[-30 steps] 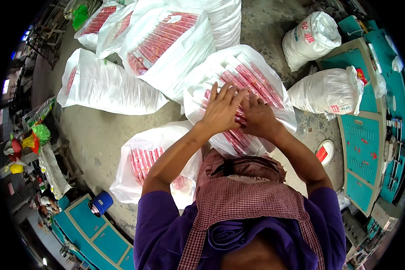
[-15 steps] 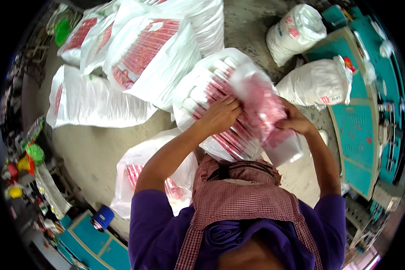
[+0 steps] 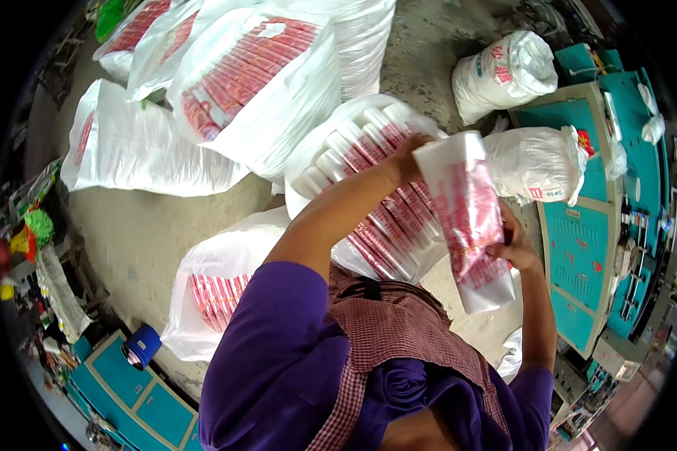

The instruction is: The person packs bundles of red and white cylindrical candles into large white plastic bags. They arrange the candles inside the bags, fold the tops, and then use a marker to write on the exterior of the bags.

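Head view. A flat white sleeve (image 3: 470, 218) printed in red is held up in both hands above an open sack (image 3: 368, 188) of like sleeves. The left hand (image 3: 410, 154) is closed on the sleeve's upper end; its fingers are hidden behind the plastic. The right hand (image 3: 515, 252) is closed on the sleeve's right edge near its lower half, the fingers wrapped behind it. The sleeve is tilted, its top toward the left hand. A second sack (image 3: 210, 289) is seen at the lower left on the concrete floor (image 3: 128, 225). Further filled sacks (image 3: 259, 79) lie beyond. A teal machine (image 3: 587, 248) stands to the right.
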Tool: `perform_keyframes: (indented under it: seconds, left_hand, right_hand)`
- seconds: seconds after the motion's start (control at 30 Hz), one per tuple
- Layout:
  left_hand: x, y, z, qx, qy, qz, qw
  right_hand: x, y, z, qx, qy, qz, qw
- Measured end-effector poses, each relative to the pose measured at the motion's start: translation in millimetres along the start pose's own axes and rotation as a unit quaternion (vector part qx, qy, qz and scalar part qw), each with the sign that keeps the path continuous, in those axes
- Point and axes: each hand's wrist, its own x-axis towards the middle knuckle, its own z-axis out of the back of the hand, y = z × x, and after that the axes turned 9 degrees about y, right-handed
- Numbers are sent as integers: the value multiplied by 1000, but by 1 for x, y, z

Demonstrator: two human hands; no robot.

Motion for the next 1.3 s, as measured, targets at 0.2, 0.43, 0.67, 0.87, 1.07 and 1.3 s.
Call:
perform_keyframes:
  seconds: [0.2,0.43,0.67,0.87,1.07,1.3]
  left_hand:
    - [3,-6,14,27,35,79,996]
    - [-69,-63,52,84,79,133,984]
    - [-88,-67,63,66,94,183,976]
    - [-86,-68,67,-7,147,230,962]
    - [-115,-67,44,179,83,180,964]
    - [-102,-78,77,104,45,188,975]
  right_hand:
    - [42,17,3,-8,17,-50,999]
    - [86,40,-8,-459,130,-8,879]
    - [96,-1,-80,-534,57,-17,843]
    - [136,-5,-9,-218,97,16,971]
    - [151,10,-12,-490,-35,-83,867]
    - [166,-23,39,-214,30,-52,975]
